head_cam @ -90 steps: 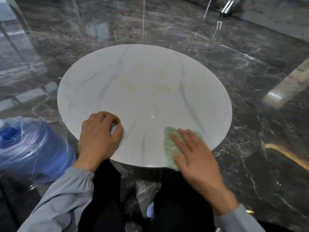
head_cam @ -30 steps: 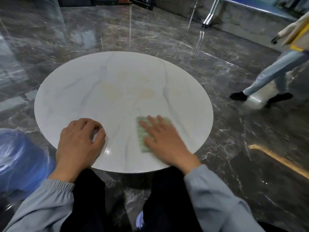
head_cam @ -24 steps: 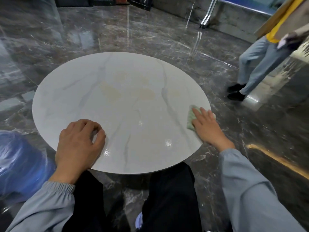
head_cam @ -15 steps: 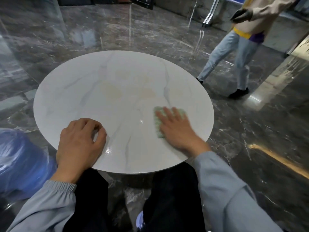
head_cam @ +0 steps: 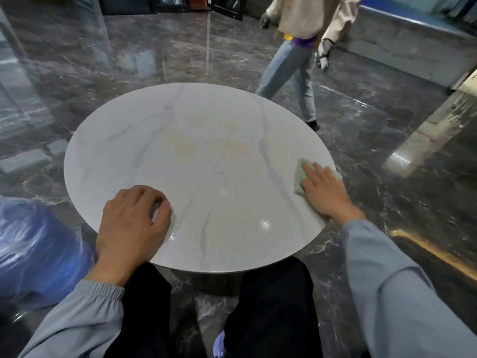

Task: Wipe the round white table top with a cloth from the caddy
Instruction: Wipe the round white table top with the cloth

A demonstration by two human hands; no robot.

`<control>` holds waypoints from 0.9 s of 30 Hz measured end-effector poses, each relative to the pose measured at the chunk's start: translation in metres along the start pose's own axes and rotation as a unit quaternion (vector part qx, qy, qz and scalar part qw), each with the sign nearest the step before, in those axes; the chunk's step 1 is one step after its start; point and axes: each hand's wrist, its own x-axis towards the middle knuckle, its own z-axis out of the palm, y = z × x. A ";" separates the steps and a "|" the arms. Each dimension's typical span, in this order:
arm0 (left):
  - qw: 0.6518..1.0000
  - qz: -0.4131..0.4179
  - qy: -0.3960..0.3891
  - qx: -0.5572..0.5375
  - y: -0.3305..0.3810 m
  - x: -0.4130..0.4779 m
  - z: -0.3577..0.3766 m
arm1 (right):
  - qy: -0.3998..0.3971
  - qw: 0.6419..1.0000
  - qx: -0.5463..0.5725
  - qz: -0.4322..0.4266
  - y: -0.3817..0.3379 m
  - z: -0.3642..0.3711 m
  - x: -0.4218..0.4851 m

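Right hand [head_cam: 326, 192] is pressing the green cloth [head_cam: 299, 178] flat on the tabletop [head_cam: 206, 202] at its right edge. Fingers are straight and together, palm down, not gripping. One cloth corner is overhanging the rim. Left hand [head_cam: 131, 223] is resting near-left on the top, fingers curled under, holding nothing, likely bracing. Right arm is reaching out sideways, sleeve low by the rim. The yellowish stains [head_cam: 236, 149] mid-top are looking unwiped, so I'd be steering overlapping strokes inward to them. Load through the whole palm, so the cloth isn't bunching or sliding off the edge.
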 end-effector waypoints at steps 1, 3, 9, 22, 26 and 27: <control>1.000 0.000 0.000 0.003 0.001 0.000 0.001 | -0.005 0.999 0.015 0.032 0.004 -0.004 0.002; 1.000 -0.003 0.000 0.009 0.001 0.001 0.001 | -0.022 0.998 0.028 0.044 -0.020 -0.005 -0.001; 1.000 -0.006 -0.007 0.007 -0.001 0.001 0.002 | -0.001 0.965 -0.019 -0.261 -0.175 0.022 -0.073; 1.000 -0.004 -0.010 -0.010 0.000 0.000 -0.001 | 0.000 1.000 0.009 0.029 -0.009 -0.010 0.009; 1.000 -0.021 -0.010 -0.009 0.001 0.000 0.000 | -0.027 0.999 0.021 0.012 -0.052 -0.010 -0.003; 1.000 -0.026 -0.013 -0.009 0.001 0.000 -0.001 | -0.028 0.999 0.006 -0.046 -0.074 -0.003 -0.010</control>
